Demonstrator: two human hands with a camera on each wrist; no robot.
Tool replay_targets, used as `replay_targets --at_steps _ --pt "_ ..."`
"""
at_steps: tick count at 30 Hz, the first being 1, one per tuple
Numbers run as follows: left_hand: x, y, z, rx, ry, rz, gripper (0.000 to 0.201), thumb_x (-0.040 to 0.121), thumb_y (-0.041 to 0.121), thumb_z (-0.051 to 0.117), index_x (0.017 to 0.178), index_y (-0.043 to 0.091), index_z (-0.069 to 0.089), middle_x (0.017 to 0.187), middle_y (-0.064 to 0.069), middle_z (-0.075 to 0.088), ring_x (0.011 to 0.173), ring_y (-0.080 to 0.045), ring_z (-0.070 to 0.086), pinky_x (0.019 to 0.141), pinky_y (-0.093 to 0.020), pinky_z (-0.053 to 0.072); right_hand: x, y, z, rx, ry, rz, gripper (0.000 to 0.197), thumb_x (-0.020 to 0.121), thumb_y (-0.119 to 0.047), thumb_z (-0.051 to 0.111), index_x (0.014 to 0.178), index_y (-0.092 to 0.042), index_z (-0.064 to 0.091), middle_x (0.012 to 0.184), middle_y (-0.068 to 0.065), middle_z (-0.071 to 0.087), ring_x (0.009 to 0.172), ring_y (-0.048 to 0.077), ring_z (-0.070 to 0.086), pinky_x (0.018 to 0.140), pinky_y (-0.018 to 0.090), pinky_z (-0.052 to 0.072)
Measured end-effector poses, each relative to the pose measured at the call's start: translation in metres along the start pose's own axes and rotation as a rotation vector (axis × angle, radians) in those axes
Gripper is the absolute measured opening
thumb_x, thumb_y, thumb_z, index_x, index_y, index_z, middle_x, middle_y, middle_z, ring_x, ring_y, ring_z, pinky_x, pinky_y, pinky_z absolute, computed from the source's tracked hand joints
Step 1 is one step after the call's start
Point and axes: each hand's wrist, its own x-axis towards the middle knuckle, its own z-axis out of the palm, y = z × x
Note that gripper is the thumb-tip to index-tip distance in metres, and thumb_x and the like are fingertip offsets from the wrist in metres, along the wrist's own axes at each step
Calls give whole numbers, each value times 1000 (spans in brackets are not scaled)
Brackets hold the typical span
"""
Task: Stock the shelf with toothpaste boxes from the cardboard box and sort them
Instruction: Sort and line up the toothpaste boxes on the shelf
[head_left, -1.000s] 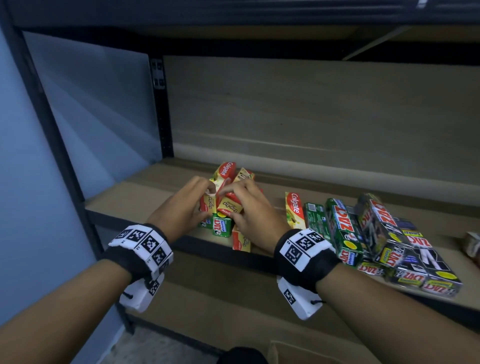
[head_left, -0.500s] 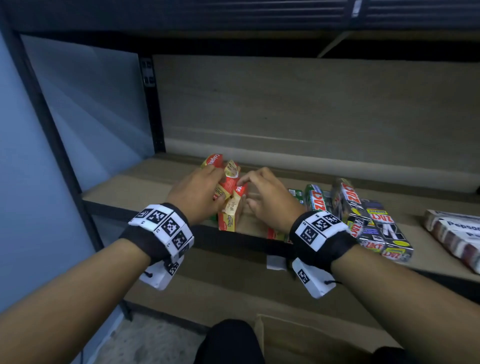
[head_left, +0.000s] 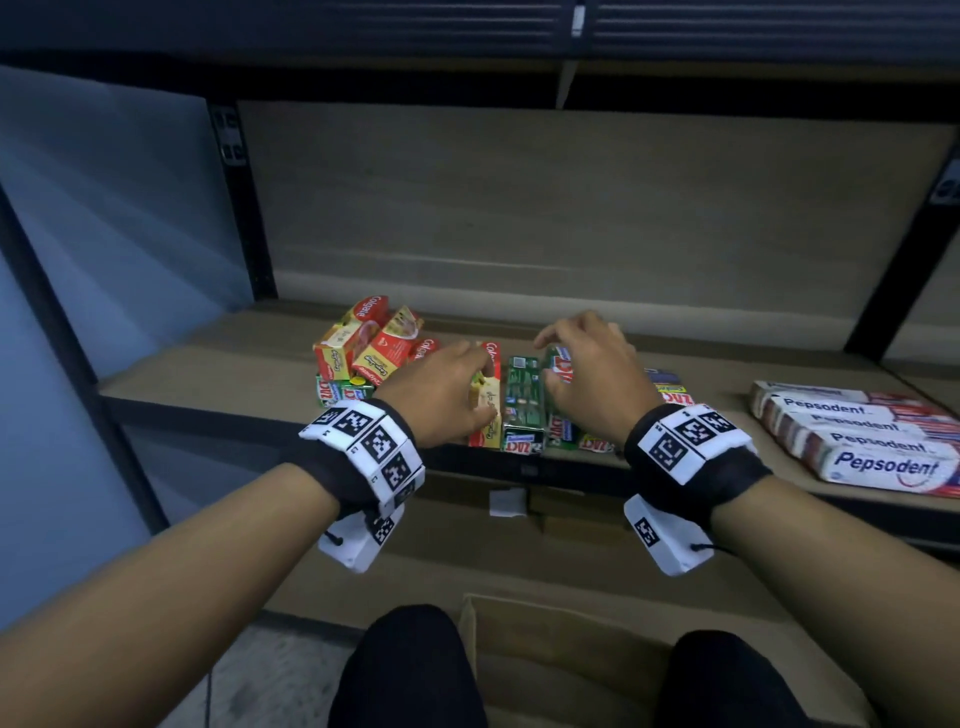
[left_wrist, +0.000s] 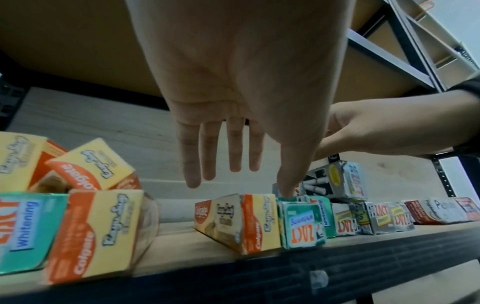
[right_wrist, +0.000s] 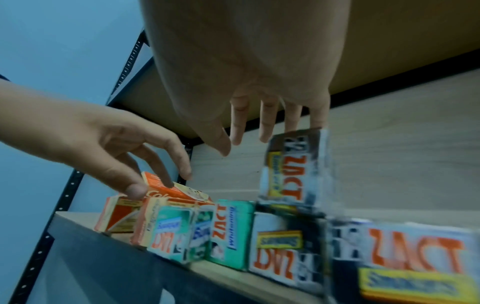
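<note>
A loose pile of red-and-yellow Colgate boxes (head_left: 363, 343) lies on the wooden shelf (head_left: 208, 374) at the left. My left hand (head_left: 465, 387) is open, its fingers resting on one Colgate box (head_left: 487, 410) that lies flat beside a green Zact box (head_left: 522, 400). In the left wrist view the left hand (left_wrist: 246, 183) has straight fingers, with the thumb tip touching the green Zact box (left_wrist: 302, 224). My right hand (head_left: 566, 358) hovers open over the Zact boxes. In the right wrist view its fingers (right_wrist: 265, 131) hang beside an upright black-and-white Zact box (right_wrist: 293, 168).
Several white Pepsodent boxes (head_left: 857, 436) lie flat on the shelf at the right. An open cardboard box (head_left: 561, 649) stands on the floor between my knees. A black upright post (head_left: 244, 208) stands at the back left. The shelf's back half is bare wood.
Both hands let go of the Colgate pile and moved right. The left now rests on a flat Colgate box, and the right is over the Zact boxes.
</note>
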Motion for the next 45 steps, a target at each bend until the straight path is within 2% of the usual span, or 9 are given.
replay_targets --at_steps 3,6,12,18,23,30,35,37,45 --pt "3 11 10 19 -84 23 61 82 43 73 134 26 46 133 6 44 116 -18 53 85 -32 48 -11 22 -9 -96 -27 115 31 86 -39 66 115 -35 56 132 0 48 125 27 42 104 47 38" --pt "6 16 22 44 -141 44 75 79 43 77 143 27 41 145 6 39 128 -19 46 100 -40 45 -21 41 -12 -133 -80 188 35 82 -52 68 112 -38 56 135 2 46 125 30 45 105 50 42" --pt "9 20 39 71 -130 36 79 77 32 82 144 25 41 153 6 30 133 -20 43 98 -35 44 -37 56 -12 80 -74 202 45 78 -48 78 116 -36 56 131 3 43 117 22 53 97 40 51" --pt "0 4 55 -82 6 35 59 69 22 86 114 27 48 132 9 44 116 -18 53 90 -42 52 -48 61 -10 185 -34 125 53 72 -38 86 116 -37 57 132 -1 42 112 16 53 97 30 51" --pt "-3 -6 65 -85 112 84 52 71 20 84 109 28 48 129 11 43 112 -18 55 81 -43 55 -55 65 -3 201 -1 94 63 69 -27 89 121 -37 55 133 -3 40 117 17 54 97 34 54" --pt "-12 -17 62 -162 257 113 49 81 15 75 125 21 55 133 3 58 117 -16 59 93 -40 55 -53 62 7 227 190 97 53 70 -21 89 114 -20 59 118 -1 53 105 10 54 87 13 41" --pt "-14 -30 46 -183 304 79 59 84 19 71 138 27 47 134 -1 60 92 -14 68 75 -36 60 -37 46 13 328 357 58 54 65 -21 91 110 -16 62 111 0 61 102 11 59 88 5 40" --pt "-16 -32 39 -171 344 92 60 83 16 73 138 25 49 133 -1 61 88 -12 67 73 -34 60 -28 35 13 357 371 43 52 66 -21 90 109 -15 63 110 -2 62 100 10 60 88 13 46" --pt "-23 -65 10 -122 465 31 58 80 16 75 133 25 53 128 0 64 109 -19 65 82 -42 56 1 -14 33 416 334 -54 45 67 -19 87 105 -16 64 107 -5 63 97 4 59 84 3 39"
